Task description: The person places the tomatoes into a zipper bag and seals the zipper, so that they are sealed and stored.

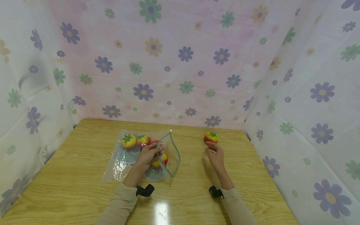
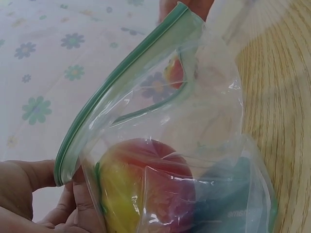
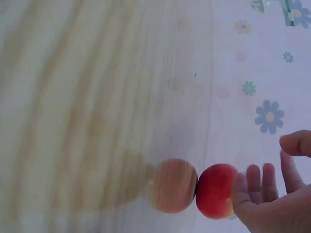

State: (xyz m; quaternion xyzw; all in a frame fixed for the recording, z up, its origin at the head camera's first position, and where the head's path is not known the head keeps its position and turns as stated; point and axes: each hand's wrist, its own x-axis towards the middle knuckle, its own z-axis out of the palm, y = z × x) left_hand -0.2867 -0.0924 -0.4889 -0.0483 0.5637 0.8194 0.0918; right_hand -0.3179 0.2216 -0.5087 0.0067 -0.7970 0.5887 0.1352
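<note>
My left hand (image 1: 147, 155) pinches the rim of a clear zip bag (image 1: 115, 170) with a green seal, and the mouth gapes toward the right. Inside the bag lie several red-and-yellow fruits with green star-shaped tops, one of them a fruit (image 1: 128, 141) at the far left corner. In the left wrist view, thumb and fingers grasp one end of the green seal (image 2: 116, 94). Another such fruit (image 1: 211, 137) rests on the table outside the bag. Right by it is my right hand (image 1: 216, 157), thumb and fingers apart; in the right wrist view its fingers (image 3: 254, 182) overlap the fruit's side.
The wooden table (image 1: 191, 200) carries the bag on its left half. Flower-patterned cloth (image 1: 168, 78) stands behind it and along both sides. A black wrist camera (image 1: 145, 190) sits at the left cuff, and a second black camera (image 1: 215, 192) at the right.
</note>
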